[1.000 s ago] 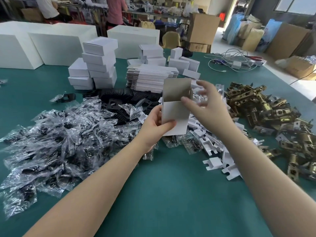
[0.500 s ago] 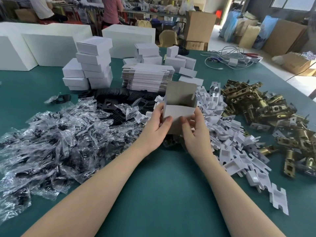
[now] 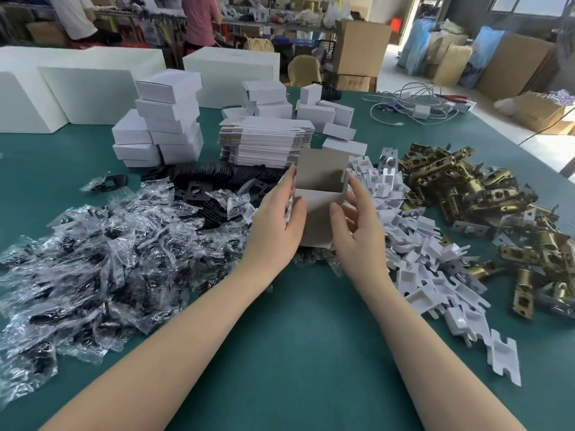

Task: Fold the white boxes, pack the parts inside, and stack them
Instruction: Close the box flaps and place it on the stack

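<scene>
A half-folded white box (image 3: 320,185) stands upright at the middle of the green table (image 3: 295,337), its top open and its grey inside showing, with the back flap raised. My left hand (image 3: 277,222) grips its left side, thumb on the front panel. On the right side my right hand (image 3: 357,225) holds it too, with the thumb on the front. A stack of flat box blanks (image 3: 267,141) lies just behind. Folded white boxes (image 3: 169,119) are stacked at the back left.
Clear bags of black parts (image 3: 102,253) cover the left. Black plates (image 3: 217,178) lie behind them. White plastic inserts (image 3: 423,250) and brass latches (image 3: 485,197) fill the right. Cables (image 3: 413,107) and large white cartons (image 3: 81,88) sit at the back, with people beyond.
The box came down from mid-air toward the table and opened into a square tube. My right hand left the top flap and moved to the box's right side.
</scene>
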Motion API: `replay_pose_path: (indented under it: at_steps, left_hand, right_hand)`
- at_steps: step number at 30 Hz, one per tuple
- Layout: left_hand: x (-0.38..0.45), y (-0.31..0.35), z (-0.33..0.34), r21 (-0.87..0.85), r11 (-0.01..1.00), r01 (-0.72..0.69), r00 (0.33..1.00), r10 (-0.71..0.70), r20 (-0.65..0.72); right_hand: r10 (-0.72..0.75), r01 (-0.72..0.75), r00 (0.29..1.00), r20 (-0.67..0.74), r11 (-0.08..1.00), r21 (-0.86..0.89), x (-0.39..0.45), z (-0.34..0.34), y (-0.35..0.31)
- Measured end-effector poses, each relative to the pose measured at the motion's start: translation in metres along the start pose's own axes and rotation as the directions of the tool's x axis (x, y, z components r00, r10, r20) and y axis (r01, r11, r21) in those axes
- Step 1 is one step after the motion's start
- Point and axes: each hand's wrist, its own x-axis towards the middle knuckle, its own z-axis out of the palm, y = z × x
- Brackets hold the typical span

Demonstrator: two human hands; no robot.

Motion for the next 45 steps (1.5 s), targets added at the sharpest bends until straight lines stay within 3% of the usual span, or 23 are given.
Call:
replay_pose_path:
  at_steps: [7, 12, 16, 24, 26, 29, 33, 38, 45]
  left_hand:
    - [-0.001, -0.004, -0.005, -0.158, 0.986, -0.061, 0.997, 0.053, -0.052]
    - [0.0, -0.001, -0.011, -0.091, 0.988, -0.127, 0.99, 0.121, -0.07]
    - [-0.001, 0.005, -0.01, 0.0, 0.986, -0.169, 0.986, 0.169, -0.001]
    - [0.021, 0.024, -0.014, -0.257, 0.956, 0.138, 0.99, -0.143, -0.001]
    - [0.021, 0.026, -0.012, -0.351, 0.919, 0.177, 0.979, -0.2, -0.03]
    - [0.02, 0.024, -0.008, -0.444, 0.881, 0.162, 0.976, -0.209, -0.057]
    - [0.019, 0.02, -0.008, -0.364, 0.928, 0.081, 0.996, -0.087, 0.0]
    - [0.018, 0.012, -0.014, -0.263, 0.964, -0.044, 0.996, 0.061, 0.06]
    - [0.026, -0.003, -0.027, 0.072, 0.939, -0.336, 0.936, 0.325, 0.134]
  right_hand:
    - [0.006, -0.002, 0.998, -0.067, 0.998, 0.059, 0.011, -0.004, -0.009]
    - [-0.041, 0.039, 0.998, -0.049, 0.999, -0.036, 0.013, -0.005, -0.007]
    - [0.024, -0.024, 0.993, -0.111, 1.0, 0.007, 0.02, -0.004, -0.008]
    - [0.136, -0.1, 0.981, -0.136, 0.965, 0.243, 0.023, 0.002, -0.013]
    - [0.177, -0.114, 0.974, -0.139, 0.92, 0.376, 0.024, 0.003, -0.014]
    - [0.152, -0.1, 0.979, -0.135, 0.938, 0.333, 0.026, 0.002, -0.015]
    - [0.095, -0.06, 0.986, -0.139, 0.969, 0.239, 0.022, 0.002, -0.007]
    - [-0.077, 0.087, 0.986, -0.147, 0.994, 0.062, 0.017, 0.002, 0.001]
    - [-0.149, 0.141, 0.983, -0.104, 0.987, -0.079, 0.015, -0.001, 0.008]
